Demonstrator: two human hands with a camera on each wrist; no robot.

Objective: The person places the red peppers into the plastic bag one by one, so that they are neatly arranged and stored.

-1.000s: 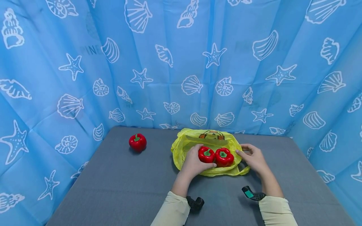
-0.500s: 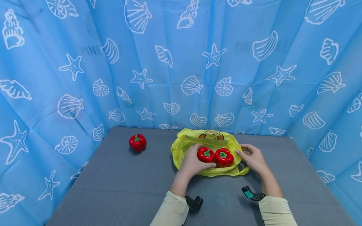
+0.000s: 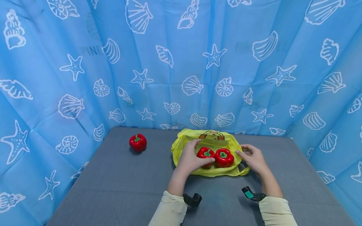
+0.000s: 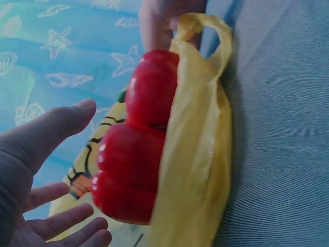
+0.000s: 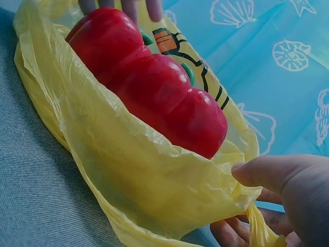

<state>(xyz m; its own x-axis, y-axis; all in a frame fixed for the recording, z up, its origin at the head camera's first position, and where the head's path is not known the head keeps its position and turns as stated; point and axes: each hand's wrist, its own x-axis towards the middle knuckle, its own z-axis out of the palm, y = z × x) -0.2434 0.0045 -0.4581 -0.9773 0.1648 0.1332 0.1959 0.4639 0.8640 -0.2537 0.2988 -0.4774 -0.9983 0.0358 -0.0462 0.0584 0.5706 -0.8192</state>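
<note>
- The left red pepper (image 3: pixel 205 153) and the right red pepper (image 3: pixel 224 158) sit side by side, touching, inside the yellow bag (image 3: pixel 210 172), their green stems (image 3: pixel 223 154) uppermost.
- My left hand (image 3: pixel 189 160) arches over the bag's left side, fingers reaching to the far side of the left red pepper and thumb on the near side. The fingers are spread and relaxed, gripping nothing; my left wrist view shows a gap between thumb and pepper. Whether a fingertip brushes its back I cannot tell.
- My right hand (image 3: pixel 252 158) is at the bag's right end, thumb on the rim and fingers behind it, pinching the plastic.
- From above, my left hand hides part of the left red pepper; in both wrist views the bag's near wall covers the lower parts of the pair.
- The bag lies with its mouth wide, a black and orange print (image 3: pixel 212 135) on its far wall, a handle (image 3: pixel 244 170) looping out at the near right.
- A third red pepper (image 3: pixel 138 143) stands outside, well apart to the left, on the grey tabletop (image 3: pixel 113 185).
- Dark wrist devices (image 3: pixel 253 195) jut inward beside my pale sleeves (image 3: pixel 276 209).
- A blue curtain (image 3: pixel 181 67) with white shells and starfish rises behind and at both sides.
</note>
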